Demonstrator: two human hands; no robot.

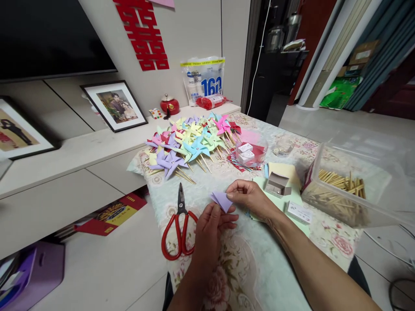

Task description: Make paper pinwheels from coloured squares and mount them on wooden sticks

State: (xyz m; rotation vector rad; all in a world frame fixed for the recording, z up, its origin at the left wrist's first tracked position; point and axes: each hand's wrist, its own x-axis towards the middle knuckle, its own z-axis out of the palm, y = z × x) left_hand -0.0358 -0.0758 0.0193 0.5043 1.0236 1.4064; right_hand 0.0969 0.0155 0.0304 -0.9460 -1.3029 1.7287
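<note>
A small folded piece of purple paper (pixel 221 200) is held between my two hands above the floral tablecloth (pixel 246 259). My left hand (pixel 212 222) pinches its lower edge between thumb and fingers. At its right corner, my right hand (pixel 244 193) grips the paper with thumb and forefinger. Red-handled scissors (pixel 180 229) lie just left of my left hand, blades pointing away. Beyond the hands is a pile of paper pinwheels (pixel 196 147) on thin wooden sticks, in purple, yellow, green, blue and pink.
Right of my hands are green paper sheets (pixel 259 185), an open small box (pixel 277 185) and a white box (pixel 298 211). A clear bin (pixel 337 216) holds wooden sticks (pixel 343 183). Farther back stands a round clear container (pixel 264 151) with small boxes. A cabinet (pixel 74 160) borders the left.
</note>
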